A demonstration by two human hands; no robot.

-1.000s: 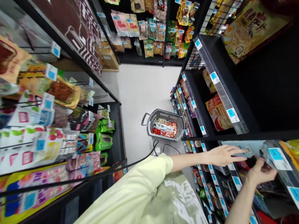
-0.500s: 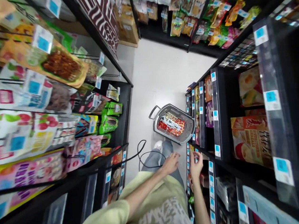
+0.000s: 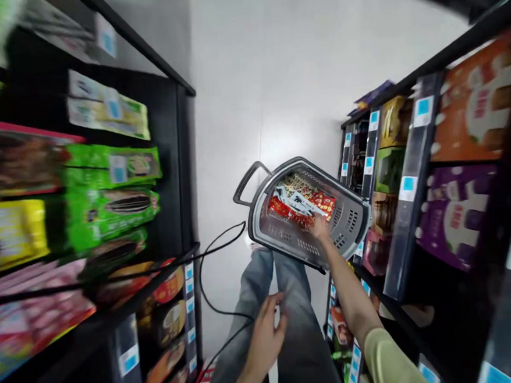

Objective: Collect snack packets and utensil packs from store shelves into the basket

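Basket (image 3: 264,221) sits on the floor (image 3: 270,97), w/ red packaging (image 3: 286,211) inside. R hand (image 3: 319,228) is down in it at the packaging's near edge; grip hidden, can't tell if it has hold. L hand (image 3: 268,333) half open, loosely curled, nothing seen in it. Risks: a tug there could shift the white-grey item (image 3: 303,203) lying on top; loose black cable (image 3: 202,283) at left might snag a foot. Price tag (image 3: 408,186) at right, blue/white, print too small; purple box (image 3: 458,215) lettering n/legible.
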